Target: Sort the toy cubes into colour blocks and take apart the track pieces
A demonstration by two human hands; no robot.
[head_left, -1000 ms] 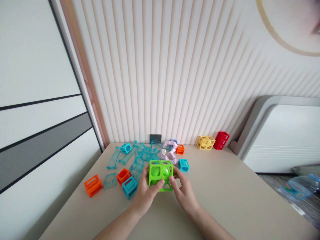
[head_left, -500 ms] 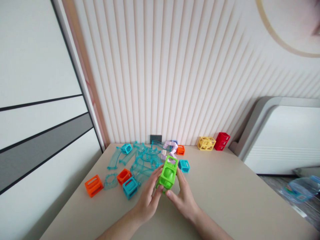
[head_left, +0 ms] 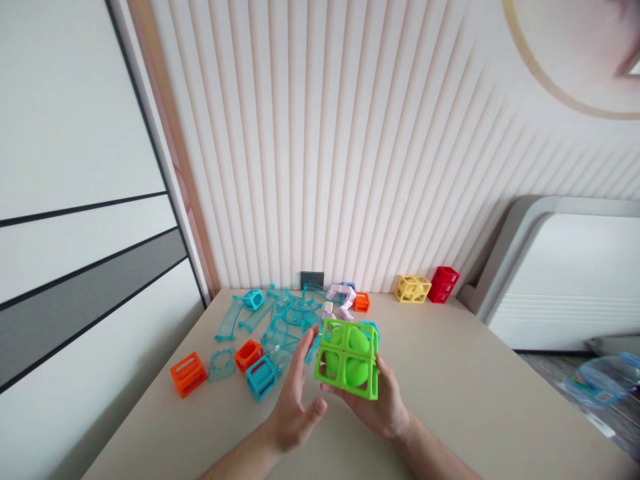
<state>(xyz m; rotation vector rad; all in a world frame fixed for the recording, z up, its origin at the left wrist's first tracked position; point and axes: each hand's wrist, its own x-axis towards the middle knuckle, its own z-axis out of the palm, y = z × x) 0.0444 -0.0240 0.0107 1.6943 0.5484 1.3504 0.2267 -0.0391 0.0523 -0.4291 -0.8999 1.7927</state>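
Observation:
A bright green open-frame cube block (head_left: 349, 360) with curved inner faces is held above the beige table (head_left: 450, 393). My right hand (head_left: 383, 407) cups it from beneath and behind, fingers wrapped round its lower edge. My left hand (head_left: 295, 400) is at the block's left side, fingers stretched out and apart, fingertips near or just touching its left face, holding nothing. Behind the block lie clear teal track pieces (head_left: 285, 320) and a lilac winding piece (head_left: 340, 297).
On the table's left part lie an orange cube (head_left: 188, 373), a smaller orange cube (head_left: 249, 353) and a teal cube (head_left: 261, 377). A yellow cube (head_left: 413, 289) and a red block (head_left: 443, 284) stand at the ribbed wall. A white cabinet (head_left: 565, 273) is right.
The green block has been turned and lifted, now showing a four-window face. My left hand has let go and opened; my right hand has shifted underneath the block.

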